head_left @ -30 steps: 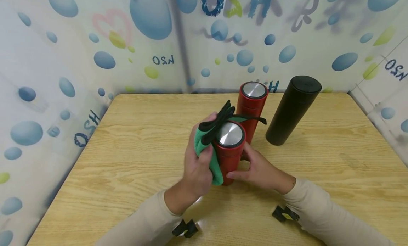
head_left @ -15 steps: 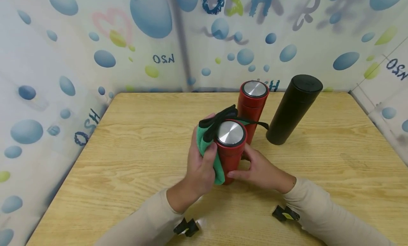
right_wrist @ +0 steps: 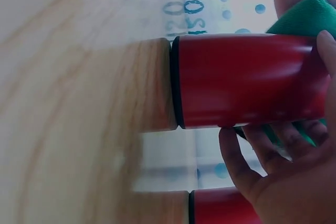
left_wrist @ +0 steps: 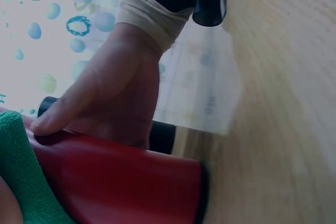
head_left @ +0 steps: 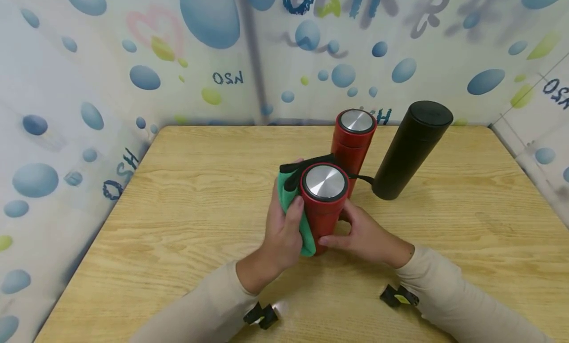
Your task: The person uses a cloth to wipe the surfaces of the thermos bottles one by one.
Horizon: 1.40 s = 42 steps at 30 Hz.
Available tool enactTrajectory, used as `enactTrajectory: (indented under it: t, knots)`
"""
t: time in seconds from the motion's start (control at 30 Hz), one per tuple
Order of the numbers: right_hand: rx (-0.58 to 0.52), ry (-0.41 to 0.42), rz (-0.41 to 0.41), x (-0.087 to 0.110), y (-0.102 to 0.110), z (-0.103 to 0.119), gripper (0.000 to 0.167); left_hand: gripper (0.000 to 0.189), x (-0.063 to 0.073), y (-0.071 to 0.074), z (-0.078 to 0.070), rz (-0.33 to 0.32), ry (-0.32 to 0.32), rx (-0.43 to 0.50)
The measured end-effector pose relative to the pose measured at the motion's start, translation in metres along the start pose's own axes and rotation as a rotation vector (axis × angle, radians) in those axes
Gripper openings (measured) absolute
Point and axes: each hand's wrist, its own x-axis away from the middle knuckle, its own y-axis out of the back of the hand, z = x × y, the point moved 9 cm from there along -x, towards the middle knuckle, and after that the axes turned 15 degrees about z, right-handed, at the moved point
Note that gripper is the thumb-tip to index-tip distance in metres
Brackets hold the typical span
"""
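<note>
A red thermos flask [head_left: 322, 217] with a shiny metal top stands near the middle of the table. My left hand [head_left: 284, 229] holds a green cloth [head_left: 306, 234] with black edging against its left side, thumb in front. The cloth runs round behind the flask, where part of it is hidden; a thin black strip shows past the right side. Lower on the right side, my right hand [head_left: 364, 234] grips the flask with the thumb in front and the fingers behind, as the right wrist view shows. In that view the black base of the red flask [right_wrist: 247, 82] is right at the tabletop.
A second red flask [head_left: 353, 148] stands just behind the held one. To its right is a black flask [head_left: 406, 155]. The wooden table [head_left: 200, 204] meets a wall [head_left: 200, 61] with blue and green spots at the back.
The cloth's black-edged upper part has sunk and slid round behind the flask. My left hand has shifted slightly right. The right hand keeps its grip on the flask.
</note>
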Motion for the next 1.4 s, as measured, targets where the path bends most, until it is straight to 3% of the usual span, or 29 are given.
enactTrajectory:
  t: [0.2,0.47,0.8,0.93,1.03,1.23,1.4]
  knots:
    - [-0.007,-0.008,0.016,-0.001,0.001,-0.001,0.071,0.049,0.002,-0.001,0.013,0.006,0.043,-0.003]
    - [0.003,0.000,0.022,-0.002,0.000,0.001,0.071,0.051,0.002,0.004,0.016,-0.027,0.118,-0.007]
    - [0.033,-0.003,0.013,-0.004,-0.001,0.002,0.072,0.054,0.001,0.011,0.009,-0.028,0.086,-0.035]
    - [0.056,-0.001,-0.016,-0.003,-0.001,0.001,0.072,0.053,0.001,0.012,0.013,-0.033,0.108,-0.010]
    - [0.097,-0.002,-0.056,-0.001,0.000,0.002,0.072,0.049,0.001,0.011,0.020,-0.031,0.167,0.015]
    - [0.163,0.002,-0.136,0.007,0.006,0.006,0.072,0.043,0.000,0.010,0.038,-0.026,0.346,0.053]
    - [0.200,0.095,-0.186,0.012,0.011,0.017,0.073,0.047,0.003,0.010,0.054,-0.035,0.489,0.150]
